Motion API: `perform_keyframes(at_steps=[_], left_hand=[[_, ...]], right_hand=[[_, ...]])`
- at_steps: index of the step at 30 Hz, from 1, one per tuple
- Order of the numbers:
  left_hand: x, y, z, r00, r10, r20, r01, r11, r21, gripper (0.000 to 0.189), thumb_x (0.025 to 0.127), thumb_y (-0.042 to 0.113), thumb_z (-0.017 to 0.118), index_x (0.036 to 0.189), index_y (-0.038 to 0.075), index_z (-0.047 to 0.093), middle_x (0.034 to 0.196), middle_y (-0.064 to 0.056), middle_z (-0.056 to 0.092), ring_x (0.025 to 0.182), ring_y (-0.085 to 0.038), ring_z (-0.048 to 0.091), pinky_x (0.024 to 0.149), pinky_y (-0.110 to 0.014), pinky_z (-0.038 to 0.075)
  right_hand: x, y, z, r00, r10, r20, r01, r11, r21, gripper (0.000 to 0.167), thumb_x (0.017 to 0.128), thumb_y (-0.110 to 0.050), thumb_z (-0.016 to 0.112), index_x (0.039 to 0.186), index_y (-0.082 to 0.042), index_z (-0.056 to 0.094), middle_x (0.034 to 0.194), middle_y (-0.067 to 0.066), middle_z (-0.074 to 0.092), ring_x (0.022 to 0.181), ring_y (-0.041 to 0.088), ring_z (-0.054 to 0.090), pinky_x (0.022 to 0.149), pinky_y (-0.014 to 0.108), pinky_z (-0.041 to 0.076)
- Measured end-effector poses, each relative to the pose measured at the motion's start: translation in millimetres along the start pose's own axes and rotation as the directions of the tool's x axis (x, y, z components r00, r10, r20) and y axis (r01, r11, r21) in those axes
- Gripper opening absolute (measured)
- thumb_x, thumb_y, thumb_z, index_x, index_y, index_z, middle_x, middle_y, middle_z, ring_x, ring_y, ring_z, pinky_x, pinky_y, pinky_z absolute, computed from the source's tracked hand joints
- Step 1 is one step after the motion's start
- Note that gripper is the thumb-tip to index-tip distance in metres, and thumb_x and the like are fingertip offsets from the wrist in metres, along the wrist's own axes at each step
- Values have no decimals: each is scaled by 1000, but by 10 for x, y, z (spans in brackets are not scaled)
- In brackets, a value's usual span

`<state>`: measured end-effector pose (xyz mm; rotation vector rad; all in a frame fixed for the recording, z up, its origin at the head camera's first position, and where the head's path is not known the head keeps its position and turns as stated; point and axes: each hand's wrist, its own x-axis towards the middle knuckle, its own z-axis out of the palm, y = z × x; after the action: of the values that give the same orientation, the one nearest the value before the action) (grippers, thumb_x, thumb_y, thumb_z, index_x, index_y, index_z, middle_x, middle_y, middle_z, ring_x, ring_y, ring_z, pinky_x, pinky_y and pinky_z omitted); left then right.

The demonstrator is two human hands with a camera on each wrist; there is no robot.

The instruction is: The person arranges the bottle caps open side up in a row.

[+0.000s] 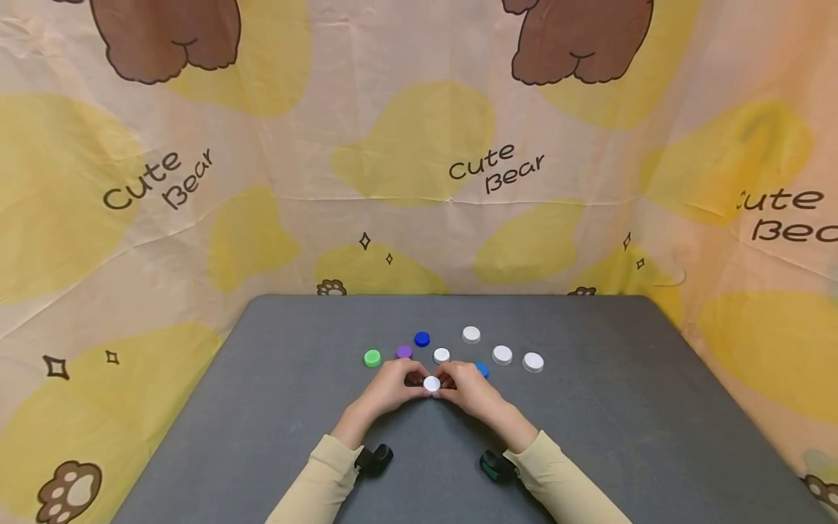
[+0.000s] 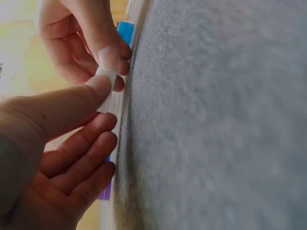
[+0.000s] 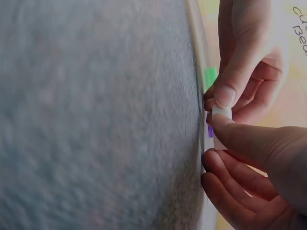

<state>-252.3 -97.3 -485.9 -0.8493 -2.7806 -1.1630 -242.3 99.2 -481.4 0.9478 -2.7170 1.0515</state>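
A small white bottle cap (image 1: 431,383) is pinched from both sides, low over the grey table (image 1: 275,437). My left hand (image 1: 388,387) holds its left edge between thumb and fingers, while my right hand (image 1: 473,389) grips the right edge. In the left wrist view, both thumbs press on the white cap (image 2: 108,86) from the near side. Just beyond the hands lie a purple cap (image 1: 404,351), a second white cap (image 1: 441,355) and a light blue cap (image 1: 482,370), which the right hand partly covers.
Farther out are a green cap (image 1: 372,358), a dark blue cap (image 1: 422,339) and a white cap (image 1: 471,335). Two more white caps lie to the right, one (image 1: 502,354) beside the other (image 1: 533,362). A bear-printed curtain (image 1: 406,145) hangs behind the table.
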Motion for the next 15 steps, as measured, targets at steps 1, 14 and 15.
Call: perform_keyframes(at_steps=[1,14,15], left_hand=[[-21,5,-10,1000,-10,-2,10,1000,-8,17,78,22,79,91,14,71,82,4,69,76,-9,63,70,-24,50],[-258,2,-148,998,20,-58,-21,1000,-14,19,78,21,78,94,15,71,88,4,68,81,-8,63,74,-25,51],[-274,-3,-159,998,27,-63,-28,999,-24,19,78,22,78,94,14,71,88,3,68,81,-8,64,74,-26,51]], right_hand=[[1,-7,10,1000,-2,5,2,1000,10,20,79,-8,76,95,-2,66,86,8,66,75,15,66,65,23,52],[15,-114,116,998,-67,-6,67,996,55,19,82,-11,74,98,-4,68,89,5,67,76,10,65,67,20,52],[17,-126,122,997,-74,-6,74,995,63,19,82,-11,74,98,-4,68,89,5,67,76,10,65,67,20,53]])
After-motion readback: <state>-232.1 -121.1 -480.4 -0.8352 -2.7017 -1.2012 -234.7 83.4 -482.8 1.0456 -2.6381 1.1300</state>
